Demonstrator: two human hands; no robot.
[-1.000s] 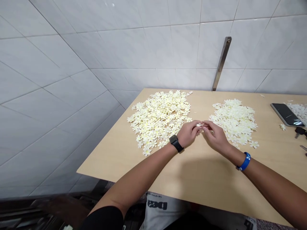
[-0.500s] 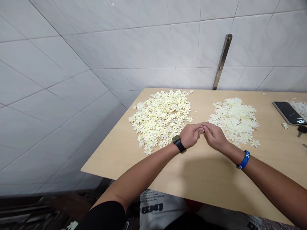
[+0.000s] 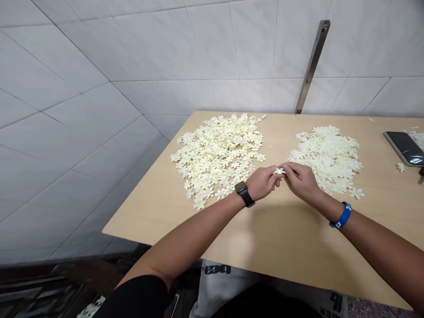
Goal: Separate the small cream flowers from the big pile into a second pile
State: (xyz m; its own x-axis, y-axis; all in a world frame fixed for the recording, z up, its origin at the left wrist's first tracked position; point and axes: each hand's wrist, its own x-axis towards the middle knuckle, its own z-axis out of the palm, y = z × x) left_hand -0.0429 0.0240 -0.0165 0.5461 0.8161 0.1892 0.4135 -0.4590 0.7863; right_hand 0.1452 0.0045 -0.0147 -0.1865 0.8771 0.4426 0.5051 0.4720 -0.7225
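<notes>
Hands at work on a pale wooden worktop [image 3: 285,251]: from my remote seat at the rig, I see the left hand [image 3: 261,183] and right hand [image 3: 301,181] meeting at the fingertips, both closed in a pinch on one small cream flower [image 3: 279,171]. The five-petalled bloom sits between the two hands, in the gap between two heaps of like flowers and just beside the edge of the right one. The larger left heap [image 3: 217,157], tinged yellow at the centres, lies just beside the left hand. The whiter right heap [image 3: 326,159] spreads just beyond the right hand's fingers. A black smartwatch [image 3: 244,193] circles the left wrist and a blue wristband [image 3: 341,215] the right. Well off to the right, a black smartphone [image 3: 404,148] lies on the worktop near a lone flower [image 3: 401,167]. Behind the far edge, a metal strip [image 3: 312,66] runs up a white tiled wall [image 3: 198,53].
</notes>
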